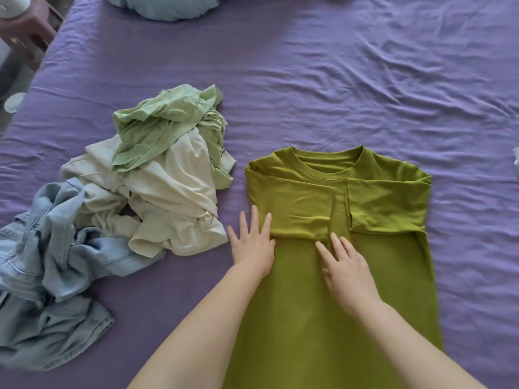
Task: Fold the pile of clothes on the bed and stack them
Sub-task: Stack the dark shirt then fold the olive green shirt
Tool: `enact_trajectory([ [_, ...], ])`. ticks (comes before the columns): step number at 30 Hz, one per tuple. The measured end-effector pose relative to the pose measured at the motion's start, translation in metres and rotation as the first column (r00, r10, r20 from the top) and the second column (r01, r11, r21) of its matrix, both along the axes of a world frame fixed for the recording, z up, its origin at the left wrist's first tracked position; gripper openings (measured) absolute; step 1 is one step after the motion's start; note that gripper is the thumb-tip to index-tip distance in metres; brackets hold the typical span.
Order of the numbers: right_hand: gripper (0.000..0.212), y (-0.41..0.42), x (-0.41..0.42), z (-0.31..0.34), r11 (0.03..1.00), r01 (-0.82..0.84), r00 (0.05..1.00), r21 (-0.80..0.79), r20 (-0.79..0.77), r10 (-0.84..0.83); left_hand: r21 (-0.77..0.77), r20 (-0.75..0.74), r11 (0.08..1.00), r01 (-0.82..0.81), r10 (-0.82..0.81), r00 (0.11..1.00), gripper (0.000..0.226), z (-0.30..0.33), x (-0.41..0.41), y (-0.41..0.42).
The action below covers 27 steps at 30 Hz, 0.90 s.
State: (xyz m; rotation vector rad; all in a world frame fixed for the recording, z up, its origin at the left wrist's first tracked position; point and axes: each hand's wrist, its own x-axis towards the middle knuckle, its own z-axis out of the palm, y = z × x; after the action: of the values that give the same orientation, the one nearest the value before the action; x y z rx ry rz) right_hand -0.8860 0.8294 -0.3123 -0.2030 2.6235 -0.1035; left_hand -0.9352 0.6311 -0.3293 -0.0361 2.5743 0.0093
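Olive-green cotton fills the lower centre and right of the frame: a T-shirt lies flat on the purple bedsheet, neck toward the top of the picture, both sleeves folded inward across the chest so that their cuffs nearly meet in the middle. The left hand lies flat with straight, spread fingers at the shirt's left edge, partly on the folded left sleeve and partly on the sheet. The right hand rests on the middle of the shirt, its fingers straight and slightly apart, fingertips touching the lower hem of that same folded sleeve. Neither hand grips anything.

Left of the shirt sits the unfolded pile. A pale green garment lies crumpled on top of a cream garment, just beside the shirt's left shoulder but not touching it. A light blue denim piece sprawls at the lower left, its edge tucked under the cream one.

At the top edge, left of centre, a pale blue cushion rests on the sheet. A dark wooden piece of furniture stands off the bed in the upper left corner.
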Motion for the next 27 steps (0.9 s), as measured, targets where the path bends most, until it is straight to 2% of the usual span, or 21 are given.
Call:
enact_trajectory([
  [5, 0.055, 0.022, 0.073, 0.008, 0.996, -0.076, 0.996, -0.042, 0.050, 0.078, -0.095, -0.033, 0.994, 0.060, -0.064, 0.997, 0.064, 0.010, 0.089, 0.016],
  [8, 0.052, 0.031, 0.114, 0.019, 0.988, -0.051, 0.999, -0.144, -0.013, 0.050, 0.007, -0.016, 0.994, 0.113, -0.113, 0.993, 0.062, 0.019, 0.142, 0.035],
  [13, 0.053, 0.046, 0.175, 0.019, 0.982, -0.092, 0.991, -0.163, 0.078, 0.106, 0.192, 0.047, 0.976, 0.099, -0.110, 0.993, 0.056, 0.030, 0.221, 0.071],
  [17, 0.051, 0.051, 0.214, 0.018, 0.972, -0.035, 0.995, -0.232, 0.082, 0.056, 0.286, 0.015, 0.946, 0.154, -0.165, 0.986, 0.036, 0.038, 0.267, 0.084],
  [20, 0.051, 0.056, 0.240, 0.024, 0.958, -0.007, 0.999, -0.286, 0.037, 0.018, 0.281, -0.019, 0.934, 0.219, -0.223, 0.975, 0.025, 0.047, 0.294, 0.088],
  [23, 0.055, 0.060, 0.262, 0.021, 0.952, -0.012, 0.999, -0.306, -0.038, 0.001, 0.323, -0.040, 0.926, 0.195, -0.193, 0.980, 0.028, 0.038, 0.310, 0.087],
  [27, 0.055, 0.060, 0.276, 0.008, 0.926, 0.074, 0.993, -0.370, -0.056, -0.102, 0.270, 0.007, 0.946, 0.179, -0.188, 0.982, 0.037, 0.019, 0.313, 0.085],
])
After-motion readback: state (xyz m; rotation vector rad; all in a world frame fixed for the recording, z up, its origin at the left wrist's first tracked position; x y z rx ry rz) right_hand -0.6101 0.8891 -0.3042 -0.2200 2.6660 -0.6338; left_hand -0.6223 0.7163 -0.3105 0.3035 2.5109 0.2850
